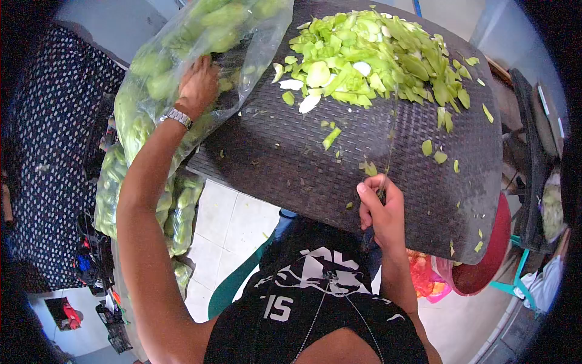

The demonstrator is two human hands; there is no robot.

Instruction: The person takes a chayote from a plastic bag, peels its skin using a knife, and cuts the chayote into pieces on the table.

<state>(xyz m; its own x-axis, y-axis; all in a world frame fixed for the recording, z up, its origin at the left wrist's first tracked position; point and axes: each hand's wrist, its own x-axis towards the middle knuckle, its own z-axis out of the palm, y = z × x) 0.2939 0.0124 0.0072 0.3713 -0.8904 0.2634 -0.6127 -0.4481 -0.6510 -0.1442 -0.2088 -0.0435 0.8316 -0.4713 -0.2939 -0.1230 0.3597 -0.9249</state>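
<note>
My left hand (199, 85), with a metal-banded watch (177, 117) on the wrist, is inside the mouth of a clear plastic bag (254, 67) of pale green vegetables (221, 36), perhaps chayotes. Its fingers are bent and closed, the tips hidden, so what they hold is not visible. Near the table's front edge, my right hand (385, 209) grips a knife (391, 136). The long thin blade points away from me across the dark woven-pattern table (291, 164). Beyond the blade tip lies a large heap of light green peelings (357, 60).
Loose peel scraps (439, 156) dot the tabletop. More bagged vegetables (182, 212) hang or stand at the left below the table edge. At the lower right are a red tub (485, 255) and a teal stool frame (515, 273). Patterned cloth (48, 151) covers something at far left.
</note>
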